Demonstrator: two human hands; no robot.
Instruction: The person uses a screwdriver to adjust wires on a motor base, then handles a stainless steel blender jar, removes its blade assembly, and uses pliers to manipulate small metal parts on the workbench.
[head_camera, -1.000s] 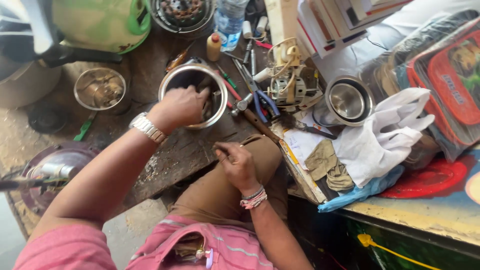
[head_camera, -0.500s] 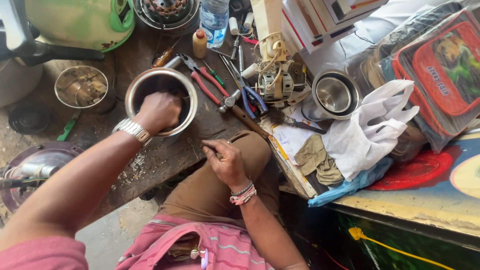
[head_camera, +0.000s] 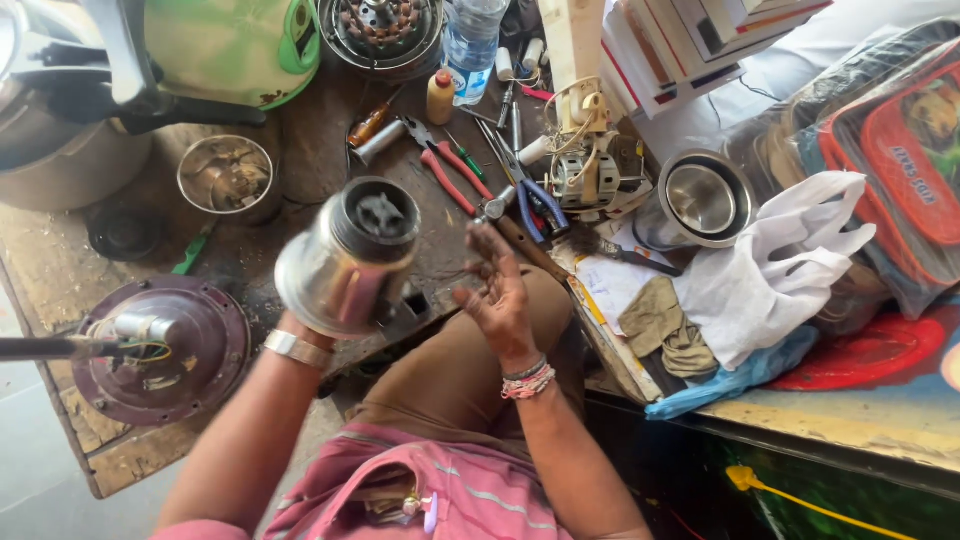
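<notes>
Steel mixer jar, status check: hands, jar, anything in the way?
Left hand grips steel jar, lifted, base up. Right hand open, empty, beside it. Pliers lie on bench beyond; nothing between.

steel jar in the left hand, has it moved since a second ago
Yes. The steel jar was mouth-up on the bench beside the small bowl of parts; now the left hand has lifted and tipped it, base toward the camera.

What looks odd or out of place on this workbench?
The steel jar in the left hand is upended, its underside coupling facing up. A ceiling-fan motor lies opened with wires showing, and pliers are strewn among loose parts.
</notes>
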